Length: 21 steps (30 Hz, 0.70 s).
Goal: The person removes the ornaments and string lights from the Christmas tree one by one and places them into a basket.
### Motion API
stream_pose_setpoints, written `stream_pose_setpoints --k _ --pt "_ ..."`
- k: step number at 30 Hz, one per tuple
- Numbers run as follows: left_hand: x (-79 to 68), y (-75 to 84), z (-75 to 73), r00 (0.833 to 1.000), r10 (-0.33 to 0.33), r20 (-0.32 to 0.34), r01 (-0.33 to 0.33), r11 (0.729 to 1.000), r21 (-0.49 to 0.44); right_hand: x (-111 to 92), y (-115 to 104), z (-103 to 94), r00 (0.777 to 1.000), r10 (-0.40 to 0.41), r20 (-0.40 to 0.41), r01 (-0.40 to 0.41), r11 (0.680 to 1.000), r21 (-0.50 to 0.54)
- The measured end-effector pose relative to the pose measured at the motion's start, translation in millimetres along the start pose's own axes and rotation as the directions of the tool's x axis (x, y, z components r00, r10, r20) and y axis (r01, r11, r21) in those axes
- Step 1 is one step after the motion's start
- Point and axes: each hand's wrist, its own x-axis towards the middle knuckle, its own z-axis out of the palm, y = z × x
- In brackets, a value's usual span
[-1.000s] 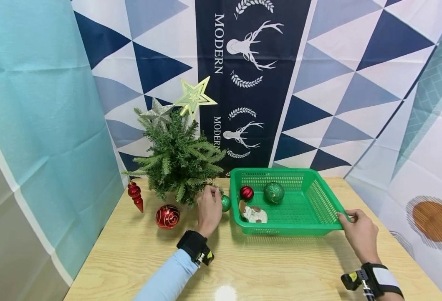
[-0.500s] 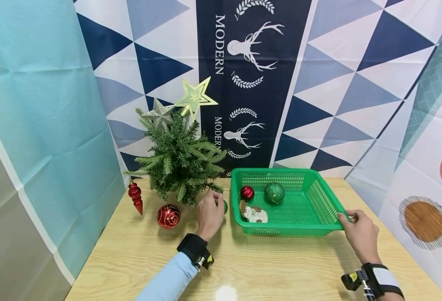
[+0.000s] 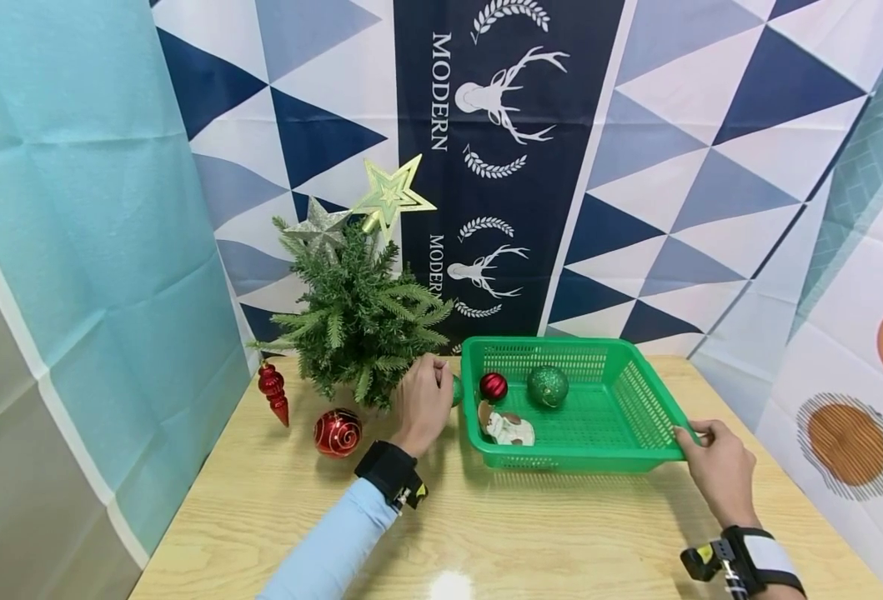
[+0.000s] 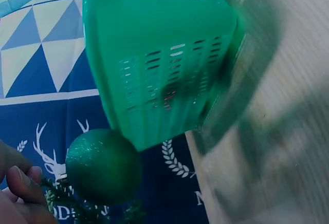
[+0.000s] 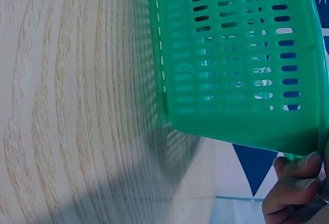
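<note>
My left hand point(image 3: 423, 406) is at the lower right of the small Christmas tree point(image 3: 362, 321). Its thumb and fingers pinch together at the top of a green Christmas ball point(image 4: 104, 166), beside a branch tip; the loop itself is hidden. The ball is between the hand and the left wall of the green plastic basket point(image 3: 584, 452). With thumb and fingers, my right hand point(image 3: 720, 471) grips the basket's front right corner. Inside the basket lie a small red ball point(image 3: 494, 386), a glittery green ball point(image 3: 548, 387) and a white-and-brown figure ornament point(image 3: 507, 427).
A red swirl-patterned ball point(image 3: 338, 432) and a red drop-shaped ornament point(image 3: 273, 392) are at the tree's left side. A silver star point(image 3: 318, 223) and a gold star point(image 3: 390, 196) top the tree. Patterned curtains stand behind the wooden table point(image 3: 531, 533).
My left hand has moved up and slightly right, the green ball shifting with it towards the basket. My right hand keeps its grip on the basket, which stays put.
</note>
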Motion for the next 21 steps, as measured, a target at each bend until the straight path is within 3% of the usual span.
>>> stream_pose_setpoints --k 8,15,21 --pt "5.1 -4.0 2.0 0.993 0.092 0.076 -0.105 0.978 0.181 -0.5 0.0 1.9 1.000 0.011 0.000 -0.011 1.000 -0.002" --pt "5.3 -7.7 3.9 0.976 0.167 0.138 -0.197 0.950 0.242 -0.7 1.4 2.2 1.000 -0.009 -0.005 0.009 1.000 0.004" --pt "7.5 -6.5 3.3 0.971 0.219 0.091 -0.234 0.946 0.223 -1.5 1.9 1.2 1.000 -0.020 -0.012 0.020 1.000 0.008"
